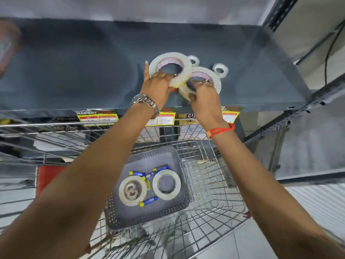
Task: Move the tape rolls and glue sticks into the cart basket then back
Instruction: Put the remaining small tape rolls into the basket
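With each hand's fingers (164, 76) hooked through a wide white tape roll (170, 67) on the dark grey shelf (74, 71), left hand (158, 88) and right hand (203, 99) closed firmly, lift both clear before lowering them into the grey perforated plastic basket (149, 157).

Both arms stretched forward and up; left hand (157, 86) and right hand (203, 99) each clasped, fingers hooked.

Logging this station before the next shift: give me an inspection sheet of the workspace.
Surface: dark shelf, mostly bare.
Job's things: two large tape rolls, one in the left hand, one in the right hand; two small rolls behind; two rolls and blue glue sticks in the grey basket in the wire cart.
Clutter: price tags on the shelf edge.
Grippers: both hands gripping rolls.
Cables: black cable at right.
Surroundings: metal racking, tiled floor.
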